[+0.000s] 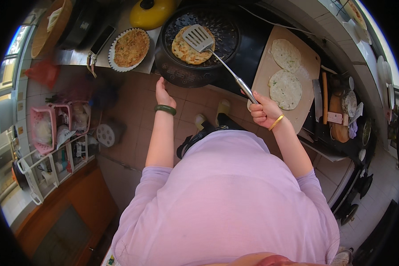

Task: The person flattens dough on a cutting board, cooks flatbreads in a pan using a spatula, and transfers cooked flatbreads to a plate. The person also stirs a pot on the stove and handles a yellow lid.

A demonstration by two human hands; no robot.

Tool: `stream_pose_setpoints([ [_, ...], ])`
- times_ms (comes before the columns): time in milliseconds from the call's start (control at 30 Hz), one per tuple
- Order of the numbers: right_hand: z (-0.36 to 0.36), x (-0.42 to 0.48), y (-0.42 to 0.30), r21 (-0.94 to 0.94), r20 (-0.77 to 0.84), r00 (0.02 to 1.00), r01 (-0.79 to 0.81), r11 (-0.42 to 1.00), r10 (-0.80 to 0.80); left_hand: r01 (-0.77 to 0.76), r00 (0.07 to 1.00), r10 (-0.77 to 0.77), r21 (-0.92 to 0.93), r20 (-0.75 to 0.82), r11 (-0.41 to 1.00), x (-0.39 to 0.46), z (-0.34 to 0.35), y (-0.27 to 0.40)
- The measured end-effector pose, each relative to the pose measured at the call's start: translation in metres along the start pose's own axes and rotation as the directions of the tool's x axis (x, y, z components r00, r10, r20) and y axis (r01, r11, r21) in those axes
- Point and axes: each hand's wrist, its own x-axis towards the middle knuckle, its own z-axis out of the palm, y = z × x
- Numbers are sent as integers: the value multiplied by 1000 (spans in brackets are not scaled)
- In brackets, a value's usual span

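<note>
My right hand (265, 109) grips the steel handle of a slotted spatula (226, 66). The spatula's blade lies on a browned flatbread (188, 51) in a round black electric griddle (227, 43). By the griddle's near left edge is my left hand (164, 93), seen side-on with nothing visible in it. Whether its fingertips touch the griddle cannot be made out. Two pale uncooked flatbreads (285, 89) lie on a wooden board (269, 50) to the right. On the left, a browned flatbread (131, 48) fills a white fluted dish (121, 68).
A yellow lid (151, 13) stands behind the dish, and a dark phone (102, 39) lies to its left. Right of the board are a cleaver (317, 99) and other utensils. Pink baskets (43, 128) sit on a white rack (53, 166) at left. A white cord (279, 25) runs behind the board.
</note>
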Motion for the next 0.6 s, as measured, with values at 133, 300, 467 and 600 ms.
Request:
stream_pose_setpoints([
  [133, 1, 2, 14, 215, 106, 992, -93, 972, 72, -311, 933, 325, 103, -157, 945, -18, -2, 7],
  [300, -1, 6, 28, 208, 114, 992, -75, 975, 52, -568, 796, 603, 274, -56, 776, -51, 13, 13],
  [467, 4, 10, 28, 156, 33, 998, -56, 986, 52, -630, 755, 653, 348, 65, 694, -63, 22, 18],
  [600, 12, 7, 25, 120, 45, 998, -52, 991, 47, -647, 747, 660, 320, 83, 692, -62, 17, 14],
])
